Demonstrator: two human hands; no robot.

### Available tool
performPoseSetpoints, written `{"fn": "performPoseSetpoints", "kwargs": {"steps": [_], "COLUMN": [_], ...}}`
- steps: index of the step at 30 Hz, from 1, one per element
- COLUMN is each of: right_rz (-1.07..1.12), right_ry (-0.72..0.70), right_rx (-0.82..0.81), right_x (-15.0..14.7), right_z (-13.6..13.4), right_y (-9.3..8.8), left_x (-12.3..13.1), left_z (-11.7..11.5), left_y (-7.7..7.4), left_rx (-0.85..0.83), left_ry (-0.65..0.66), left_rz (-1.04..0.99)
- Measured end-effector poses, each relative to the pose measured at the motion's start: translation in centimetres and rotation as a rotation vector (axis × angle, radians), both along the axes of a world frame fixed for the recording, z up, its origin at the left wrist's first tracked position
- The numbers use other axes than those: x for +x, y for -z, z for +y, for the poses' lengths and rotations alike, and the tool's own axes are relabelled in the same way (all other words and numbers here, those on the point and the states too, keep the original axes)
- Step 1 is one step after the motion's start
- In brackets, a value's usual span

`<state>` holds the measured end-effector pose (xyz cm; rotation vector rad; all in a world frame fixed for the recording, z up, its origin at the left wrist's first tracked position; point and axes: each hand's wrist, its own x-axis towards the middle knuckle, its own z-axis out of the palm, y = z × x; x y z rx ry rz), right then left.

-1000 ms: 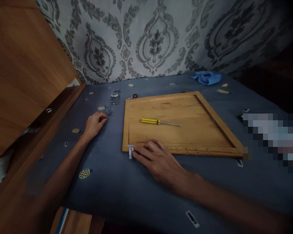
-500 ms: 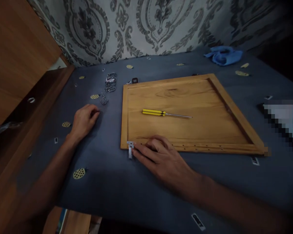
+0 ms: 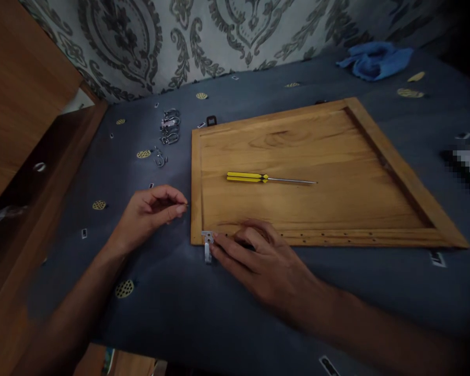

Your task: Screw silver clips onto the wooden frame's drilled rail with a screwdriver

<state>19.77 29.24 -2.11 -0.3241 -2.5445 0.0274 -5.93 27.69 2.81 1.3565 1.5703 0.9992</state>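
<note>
Bracket (image 3: pixel 208 247) at nr edge of panel (image 3: pixel 337 162), R grip (image 3: pixel 268 266) prob. touching it.

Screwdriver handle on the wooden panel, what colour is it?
The handle is yellow with dark markings, seen best in the head view.

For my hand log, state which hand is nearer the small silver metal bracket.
Right: the right hand touches the small silver metal bracket at its right side; the left hand is apart, off to its left.
</note>
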Motion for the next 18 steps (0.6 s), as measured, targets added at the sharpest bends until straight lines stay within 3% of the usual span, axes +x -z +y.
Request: {"fn": "performPoseSetpoints", "kwargs": {"steps": [10, 18], "right_rz": [-0.06, -0.036], "right_ry": [0.022, 0.017], "right_rx": [0.021, 0.005], "right_x": [0.2, 0.2], "right_z": [0.0, -0.2], "right_y": [0.0, 0.1], "left_x": [1.8, 2.2], "left_z": [-1.4, -1.8], "left_y": [-0.5, -0.6], "left_rx": [-0.077, 0.039], "left_ry": [0.143, 0.274], "left_rz": [-0.081, 0.127]}}
